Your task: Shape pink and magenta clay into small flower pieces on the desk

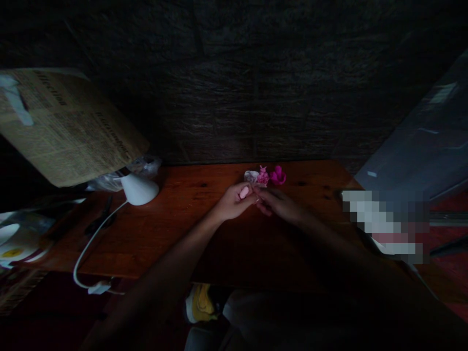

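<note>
My left hand (236, 201) is closed around a small pale pink lump (244, 192), which looks like soft modelling clay. My right hand (276, 202) meets it from the right, its fingers bent in and touching the left fingertips. Whatever the right fingers pinch is too dark and small to make out. Just behind the hands, on the wooden table (183, 204), lie a whitish crumpled piece (250, 176), a pink ruffled piece (263, 176) and a magenta piece with petal-like folds (278, 175).
At left stands a lamp with a white base (139, 189) and a newsprint-patterned shade (73, 126); its cord (82, 251) hangs over the front edge. Scissors (100, 222) and a white cup (16, 241) are farther left. A pixelated object (383, 224) lies at right. A dark wall (234, 87) rises behind.
</note>
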`<state>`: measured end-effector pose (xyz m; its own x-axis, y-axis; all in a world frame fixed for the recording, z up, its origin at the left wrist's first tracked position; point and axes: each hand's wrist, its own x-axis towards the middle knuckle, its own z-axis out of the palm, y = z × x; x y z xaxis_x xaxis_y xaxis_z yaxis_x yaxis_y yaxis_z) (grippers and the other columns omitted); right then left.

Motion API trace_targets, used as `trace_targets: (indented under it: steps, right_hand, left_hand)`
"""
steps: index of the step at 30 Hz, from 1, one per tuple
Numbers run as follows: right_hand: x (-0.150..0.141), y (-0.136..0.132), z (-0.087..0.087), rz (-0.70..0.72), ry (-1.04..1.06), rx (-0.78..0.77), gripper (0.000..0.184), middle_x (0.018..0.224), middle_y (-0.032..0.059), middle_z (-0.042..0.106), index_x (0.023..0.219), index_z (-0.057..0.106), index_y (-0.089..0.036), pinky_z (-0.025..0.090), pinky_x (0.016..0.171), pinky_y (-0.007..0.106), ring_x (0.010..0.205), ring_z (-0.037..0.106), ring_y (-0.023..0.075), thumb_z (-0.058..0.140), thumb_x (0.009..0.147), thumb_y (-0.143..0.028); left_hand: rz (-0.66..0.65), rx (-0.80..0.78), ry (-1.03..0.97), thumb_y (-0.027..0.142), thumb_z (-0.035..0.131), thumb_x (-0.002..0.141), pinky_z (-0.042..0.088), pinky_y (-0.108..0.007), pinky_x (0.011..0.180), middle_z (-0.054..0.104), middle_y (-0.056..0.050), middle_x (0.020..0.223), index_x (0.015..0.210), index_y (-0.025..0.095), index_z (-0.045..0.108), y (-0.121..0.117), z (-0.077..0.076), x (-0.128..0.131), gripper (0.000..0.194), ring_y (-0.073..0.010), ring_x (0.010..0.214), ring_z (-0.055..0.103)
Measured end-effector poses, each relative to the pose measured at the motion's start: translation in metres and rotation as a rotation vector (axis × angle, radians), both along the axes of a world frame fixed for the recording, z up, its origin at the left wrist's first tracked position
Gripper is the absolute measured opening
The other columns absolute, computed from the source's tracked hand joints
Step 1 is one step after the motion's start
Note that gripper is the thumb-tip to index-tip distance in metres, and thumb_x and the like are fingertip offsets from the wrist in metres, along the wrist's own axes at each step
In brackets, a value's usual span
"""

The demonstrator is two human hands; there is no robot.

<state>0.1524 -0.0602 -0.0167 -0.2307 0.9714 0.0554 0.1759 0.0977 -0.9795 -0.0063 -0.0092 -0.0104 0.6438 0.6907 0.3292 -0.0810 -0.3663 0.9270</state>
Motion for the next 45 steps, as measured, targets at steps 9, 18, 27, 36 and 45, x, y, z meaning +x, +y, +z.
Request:
trace_targets:
  steps: [9, 18, 27, 36, 45]
  right_hand:
    - [0.005, 0.001, 0.005, 0.015, 0.060, 0.059, 0.050, 0.049, -0.0069, 0.043, 0.069, 0.050, -0.020, 0.029, 0.048, 0.025, 0.045, 0.037, 0.0085, 0.049, 0.088, -0.066]
    - [0.004, -0.001, 0.008, 0.028, 0.021, 0.099, 0.046, 0.054, -0.0078, 0.042, 0.080, 0.051, -0.020, 0.026, 0.045, 0.024, 0.046, 0.035, 0.0083, 0.054, 0.086, -0.065]
    - [0.002, 0.000, 0.004, -0.120, -0.016, 0.244, 0.042, 0.059, -0.0060, 0.042, 0.076, 0.051, -0.020, 0.028, 0.050, 0.025, 0.053, 0.036, 0.0095, 0.052, 0.088, -0.060]
    - [0.005, 0.005, -0.001, -0.123, 0.067, 0.090, 0.056, 0.054, -0.0068, 0.038, 0.067, 0.048, -0.021, 0.027, 0.045, 0.025, 0.047, 0.034, 0.0085, 0.047, 0.084, -0.074]
    - [0.002, -0.001, 0.002, 0.090, 0.146, -0.085, 0.061, 0.048, -0.0096, 0.028, 0.062, 0.040, -0.022, 0.022, 0.040, 0.023, 0.040, 0.025, 0.0066, 0.043, 0.083, -0.080]
  left_hand:
    - [0.020, -0.047, 0.018, 0.043, 0.076, 0.071, 0.033, -0.020, 0.057, 0.049, 0.005, 0.067, 0.072, 0.017, 0.049, -0.002, 0.008, -0.005, 0.037, -0.0071, 0.060, 0.042]
    - [0.037, -0.100, 0.165, 0.074, 0.043, 0.084, 0.026, -0.021, 0.043, 0.042, 0.005, 0.048, 0.062, 0.017, 0.050, 0.007, -0.007, -0.003, 0.061, -0.0058, 0.043, 0.036]
    - [0.001, -0.358, 0.074, 0.073, 0.053, 0.079, 0.018, -0.019, 0.035, 0.044, 0.007, 0.047, 0.075, 0.017, 0.051, 0.002, -0.004, 0.003, 0.056, -0.0043, 0.035, 0.031]
    - [-0.169, -0.527, -0.074, 0.061, 0.067, 0.077, 0.018, -0.017, 0.034, 0.042, 0.008, 0.049, 0.083, 0.015, 0.055, -0.001, -0.001, 0.004, 0.047, -0.0036, 0.037, 0.030]
    - [-0.200, -0.556, -0.124, 0.056, 0.074, 0.074, 0.018, -0.016, 0.033, 0.042, 0.009, 0.052, 0.077, 0.016, 0.051, 0.000, -0.003, 0.002, 0.046, -0.0024, 0.037, 0.030]
